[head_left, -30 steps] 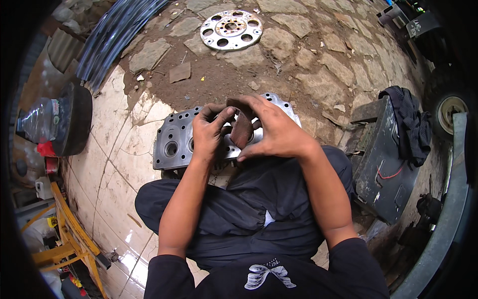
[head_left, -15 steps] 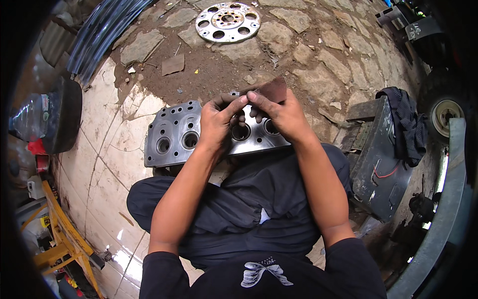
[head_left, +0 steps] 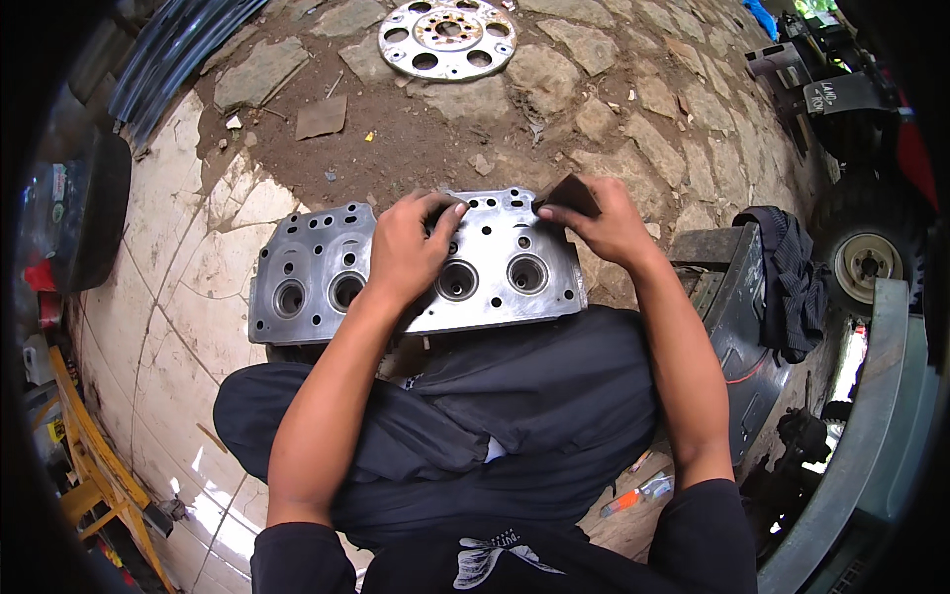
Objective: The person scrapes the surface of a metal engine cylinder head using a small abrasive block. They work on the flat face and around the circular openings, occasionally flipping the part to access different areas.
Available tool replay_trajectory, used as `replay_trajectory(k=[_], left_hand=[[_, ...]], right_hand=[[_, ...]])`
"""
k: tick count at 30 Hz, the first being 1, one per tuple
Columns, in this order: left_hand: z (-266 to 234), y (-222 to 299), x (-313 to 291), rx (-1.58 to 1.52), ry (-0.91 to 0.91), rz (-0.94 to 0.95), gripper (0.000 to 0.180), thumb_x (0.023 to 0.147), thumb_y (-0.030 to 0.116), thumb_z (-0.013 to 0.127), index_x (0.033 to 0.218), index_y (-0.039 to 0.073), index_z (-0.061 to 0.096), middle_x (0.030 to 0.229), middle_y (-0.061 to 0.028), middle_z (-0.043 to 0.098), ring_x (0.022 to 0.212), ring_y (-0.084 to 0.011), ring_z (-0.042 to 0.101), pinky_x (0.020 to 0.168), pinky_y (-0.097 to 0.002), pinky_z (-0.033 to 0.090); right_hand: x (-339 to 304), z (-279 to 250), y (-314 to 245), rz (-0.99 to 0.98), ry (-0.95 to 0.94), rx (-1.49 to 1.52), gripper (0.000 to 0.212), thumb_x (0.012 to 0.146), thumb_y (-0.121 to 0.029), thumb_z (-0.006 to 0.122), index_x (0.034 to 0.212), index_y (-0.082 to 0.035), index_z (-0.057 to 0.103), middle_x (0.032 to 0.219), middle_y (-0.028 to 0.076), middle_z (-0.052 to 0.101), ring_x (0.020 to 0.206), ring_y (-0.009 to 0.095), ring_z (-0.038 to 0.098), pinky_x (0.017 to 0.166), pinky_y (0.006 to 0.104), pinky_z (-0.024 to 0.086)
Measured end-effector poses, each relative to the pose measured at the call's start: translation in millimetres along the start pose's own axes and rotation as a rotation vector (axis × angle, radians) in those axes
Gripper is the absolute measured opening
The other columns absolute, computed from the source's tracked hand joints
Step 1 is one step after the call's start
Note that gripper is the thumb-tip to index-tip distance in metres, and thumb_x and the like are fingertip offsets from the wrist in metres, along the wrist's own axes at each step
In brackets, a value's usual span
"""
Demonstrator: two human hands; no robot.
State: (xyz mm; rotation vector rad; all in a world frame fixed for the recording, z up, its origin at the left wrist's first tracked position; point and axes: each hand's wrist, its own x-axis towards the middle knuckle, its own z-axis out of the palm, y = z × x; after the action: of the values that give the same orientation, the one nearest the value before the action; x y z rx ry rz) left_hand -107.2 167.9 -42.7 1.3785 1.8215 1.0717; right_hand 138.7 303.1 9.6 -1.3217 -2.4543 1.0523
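Note:
A grey metal cylinder head with round bores and many small holes lies in front of my crossed legs. My left hand is over its middle, with curled fingers and the thumb held apart from them. No object shows in that hand, though its fingertips are partly hidden. At the head's far right corner, my right hand pinches a folded piece of dark brown sandpaper. Its thumb points left, toward the metal face.
A holed metal flywheel plate lies on the stones beyond. To my right stand a dark metal box draped with a dark cloth, and a wheel. A yellow frame and a black container are at left.
My hands have parted from the sandpaper they held together. The right hand has carried it rightward to the cylinder head's corner; the left has come down over the metal. The view has shifted slightly.

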Motion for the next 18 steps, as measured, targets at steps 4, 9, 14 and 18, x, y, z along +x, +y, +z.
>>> replay_trajectory(k=[4, 9, 14, 18], left_hand=[[0.8, -0.7, -1.3, 0.123, -0.021, 0.100, 0.027, 0.098, 0.029, 0.074, 0.104, 0.003, 0.080, 0.101, -0.0168, 0.074, 0.097, -0.0367, 0.070, 0.087, -0.0455, 0.054], [-0.2, 1.1, 1.6, 0.077, -0.046, 0.042, 0.029, 0.096, 0.032, 0.076, 0.103, 0.003, 0.080, 0.098, -0.0171, 0.073, 0.095, -0.0366, 0.070, 0.085, -0.0461, 0.054], [-1.1, 1.7, 2.4, 0.096, -0.053, 0.048, 0.030, 0.097, 0.032, 0.075, 0.103, 0.003, 0.080, 0.097, -0.0175, 0.073, 0.095, -0.0369, 0.070, 0.085, -0.0463, 0.054], [0.7, 0.0, 3.2, 0.092, -0.031, 0.058, 0.031, 0.097, 0.033, 0.074, 0.103, 0.003, 0.080, 0.097, -0.0175, 0.073, 0.095, -0.0371, 0.069, 0.085, -0.0465, 0.053]], right_hand=[[5.7, -1.7, 10.5, 0.208, -0.125, 0.271, 0.037, 0.085, -0.030, 0.090, 0.105, -0.001, 0.079, 0.093, 0.010, 0.081, 0.083, 0.018, 0.074, 0.078, 0.0374, 0.057], [10.0, 5.9, 7.9, 0.054, -0.107, 0.194, 0.042, 0.083, -0.030, 0.093, 0.111, -0.001, 0.080, 0.095, 0.009, 0.081, 0.082, 0.017, 0.073, 0.078, 0.0337, 0.057], [8.9, 3.1, 3.7, 0.143, -0.137, 0.435, 0.030, 0.091, -0.025, 0.086, 0.110, -0.003, 0.081, 0.080, 0.003, 0.075, 0.071, 0.011, 0.067, 0.067, 0.0295, 0.053], [12.4, 8.6, 10.5, 0.114, -0.113, 0.464, 0.022, 0.095, -0.021, 0.082, 0.109, -0.004, 0.082, 0.080, 0.003, 0.075, 0.071, 0.011, 0.066, 0.067, 0.0303, 0.053]])
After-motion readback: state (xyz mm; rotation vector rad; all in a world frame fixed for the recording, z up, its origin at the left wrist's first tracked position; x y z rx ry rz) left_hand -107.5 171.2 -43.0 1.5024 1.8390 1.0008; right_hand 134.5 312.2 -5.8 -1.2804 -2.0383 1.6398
